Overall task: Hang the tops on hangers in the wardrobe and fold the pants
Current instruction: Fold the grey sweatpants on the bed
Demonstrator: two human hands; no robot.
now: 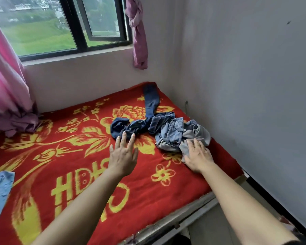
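Reaching: left hand fingers straight, at dark jeans | right hand flat on grey pants

dark jeans denim, matt; grey pants soft cloth; bed blanket fuzzy woven; curtains thin satiny cloth.

I see my left hand stretched flat over the bed's red blanket, fingertips at the edge of the dark blue jeans. My right hand rests on the grey pants, crumpled against the jeans.
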